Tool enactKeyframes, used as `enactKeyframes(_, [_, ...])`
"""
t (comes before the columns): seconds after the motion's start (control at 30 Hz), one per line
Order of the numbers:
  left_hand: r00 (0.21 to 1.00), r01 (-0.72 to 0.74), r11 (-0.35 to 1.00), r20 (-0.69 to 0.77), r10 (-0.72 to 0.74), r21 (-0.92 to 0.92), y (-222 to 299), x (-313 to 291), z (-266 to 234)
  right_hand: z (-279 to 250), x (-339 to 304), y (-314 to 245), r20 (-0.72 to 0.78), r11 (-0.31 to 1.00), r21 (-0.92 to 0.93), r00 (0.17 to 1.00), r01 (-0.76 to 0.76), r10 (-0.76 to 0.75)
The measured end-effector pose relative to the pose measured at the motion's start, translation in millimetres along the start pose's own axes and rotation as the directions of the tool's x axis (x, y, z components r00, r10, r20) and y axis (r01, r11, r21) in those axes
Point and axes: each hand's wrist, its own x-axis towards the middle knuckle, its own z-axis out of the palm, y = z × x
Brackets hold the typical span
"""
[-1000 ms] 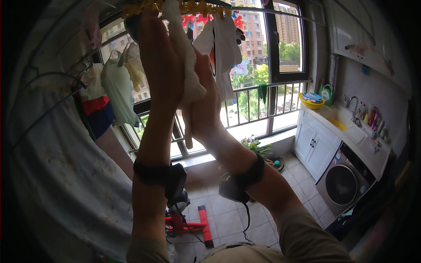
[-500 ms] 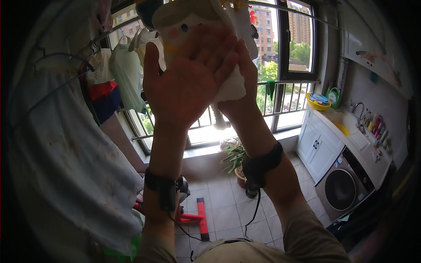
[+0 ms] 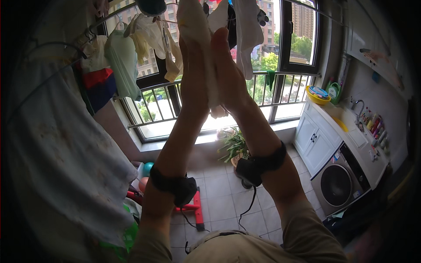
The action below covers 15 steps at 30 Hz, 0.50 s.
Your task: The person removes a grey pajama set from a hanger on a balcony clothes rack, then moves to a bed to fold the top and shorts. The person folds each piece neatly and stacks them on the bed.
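A white hand towel point(image 3: 195, 24) hangs from above and is seen nearly edge-on, between my two upright hands. My left hand point(image 3: 193, 79) lies flat against its left side, fingers stretched upward and partly hidden by the cloth. On the other side, my right hand point(image 3: 230, 74) presses with its palm, its thumb pointing up; its other fingers are largely hidden. Neither hand's fingers are wrapped round the towel. Close to my right fingers hangs a white sock-like cloth point(image 3: 249, 37). A black strapped device with a cable sits on each forearm.
Pale garments point(image 3: 125, 65) hang at the left beside a large light sheet point(image 3: 66, 144). Window railings point(image 3: 285, 74) run behind. A potted plant point(image 3: 237, 144) and a red-framed stand point(image 3: 198, 215) are on the floor. A washing machine point(image 3: 337, 184) stands at the right under a sink counter.
My left palm, which faced me across the towel's printed front, has turned inward. The towel now shows its edge between both palms, and my left forearm has swung inward at the top.
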Motion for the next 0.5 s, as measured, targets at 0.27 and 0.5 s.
enactKeyframes(0.27, [0.909, 0.374, 0.716, 0.080, -0.410, -0.589, 27.4, 9.9, 6.2, -7.8, 2.5, 7.2, 0.113, 0.360, -0.870, 0.846, 0.337, -0.521])
enactKeyframes(0.5, [0.968, 0.214, 0.960, -0.093, -0.233, -0.178, 13.1, 9.4, 0.6, -7.1, 8.8, -10.0, 0.106, 0.178, -0.937, 0.732, 0.300, -0.673])
